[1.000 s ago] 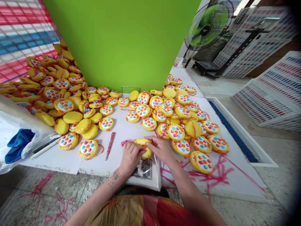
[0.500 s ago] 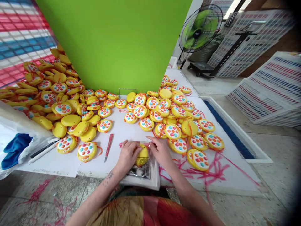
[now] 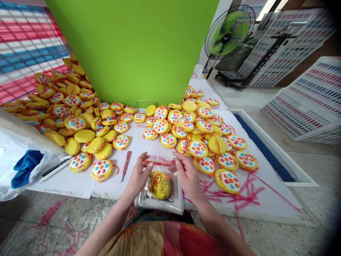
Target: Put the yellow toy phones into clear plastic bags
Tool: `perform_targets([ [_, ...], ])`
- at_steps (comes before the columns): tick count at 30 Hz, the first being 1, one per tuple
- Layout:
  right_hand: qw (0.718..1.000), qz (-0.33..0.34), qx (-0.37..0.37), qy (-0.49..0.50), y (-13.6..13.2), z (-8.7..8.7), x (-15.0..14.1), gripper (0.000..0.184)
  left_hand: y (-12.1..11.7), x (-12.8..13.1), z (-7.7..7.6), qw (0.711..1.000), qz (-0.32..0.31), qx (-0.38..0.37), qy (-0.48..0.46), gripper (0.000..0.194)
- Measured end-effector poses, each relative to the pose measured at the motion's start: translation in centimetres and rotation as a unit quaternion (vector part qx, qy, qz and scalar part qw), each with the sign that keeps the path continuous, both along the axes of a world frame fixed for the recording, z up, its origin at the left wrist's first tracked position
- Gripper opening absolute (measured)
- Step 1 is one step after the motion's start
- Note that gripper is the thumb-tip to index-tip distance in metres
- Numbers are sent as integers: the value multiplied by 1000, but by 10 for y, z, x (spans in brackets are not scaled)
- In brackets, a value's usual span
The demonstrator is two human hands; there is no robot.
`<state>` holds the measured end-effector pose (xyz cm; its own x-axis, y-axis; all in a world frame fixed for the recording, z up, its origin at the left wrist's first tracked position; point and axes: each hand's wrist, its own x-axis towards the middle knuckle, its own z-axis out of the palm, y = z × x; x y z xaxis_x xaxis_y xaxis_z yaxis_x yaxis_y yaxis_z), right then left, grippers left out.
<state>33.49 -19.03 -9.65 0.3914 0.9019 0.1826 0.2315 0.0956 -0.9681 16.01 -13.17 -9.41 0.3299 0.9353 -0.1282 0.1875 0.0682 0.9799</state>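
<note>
A yellow toy with an orange cord lies plain back up inside a clear plastic bag with black print. The bag rests on a stack of similar bags at the table's front edge. My left hand pinches the left end of the bag's top flap, by a pink strip. At the flap's right end, my right hand grips it between thumb and fingers. The flap is stretched between both hands. A red-handled craft knife lies on the table left of my left hand.
Yellow toys with coloured dots are piled on the left and right. A green board stands behind. Pink strips litter the right front; two pens and a blue cloth lie left.
The toy has gone fully down into the bag and its orange cord now shows. My hands have moved from around the toy to the ends of the bag's flap.
</note>
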Motion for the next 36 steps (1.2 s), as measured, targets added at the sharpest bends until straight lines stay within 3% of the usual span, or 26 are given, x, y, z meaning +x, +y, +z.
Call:
perform_targets([
  [3, 1000, -12, 5, -9, 0, 2, 0, 28, -1, -4, 5, 989, -38, -126, -72, 62],
  [5, 1000, -14, 5, -9, 0, 1, 1, 28, -1, -4, 8, 978, -47, -169, -108, 61],
  [11, 999, -20, -9, -32, 2, -8, 9, 29, 1, 5, -2, 969, -41, -196, -145, 42],
  [15, 979, -63, 31, -189, 6, -5, 18, 29, -1, 11, -8, 968, -19, -186, -169, 35],
  [17, 954, -63, 76, -284, 9, 3, 18, 28, -2, 14, -7, 971, -25, -175, -162, 33],
  [20, 920, 1, 132, -370, 12, 16, 9, 30, -1, 18, -1, 979, -66, -134, -138, 29],
  [25, 865, 79, 151, -472, 19, 22, -10, 40, -2, 22, 14, 991, -107, 80, -11, 17],
  [27, 857, 88, 146, -487, 21, 20, -15, 41, -3, 22, 20, 984, -113, 125, 56, 18],
  [29, 875, 85, 144, -455, 24, 17, -17, 39, -4, 21, 24, 979, -126, 137, 89, 19],
  [31, 926, 57, 125, -351, 27, 14, -14, 35, -3, 21, 25, 979, -133, 130, 88, 22],
  [33, 979, -10, 87, -184, 30, 13, 0, 31, -2, 20, 21, 986, -121, 95, 65, 23],
  [34, 992, -52, 70, -91, 31, 13, 10, 29, -1, 20, 17, 991, -108, 61, 47, 24],
  [36, 986, -134, 63, 75, 31, 15, 38, 26, 2, 18, 7, 996, -79, -29, 2, 27],
])
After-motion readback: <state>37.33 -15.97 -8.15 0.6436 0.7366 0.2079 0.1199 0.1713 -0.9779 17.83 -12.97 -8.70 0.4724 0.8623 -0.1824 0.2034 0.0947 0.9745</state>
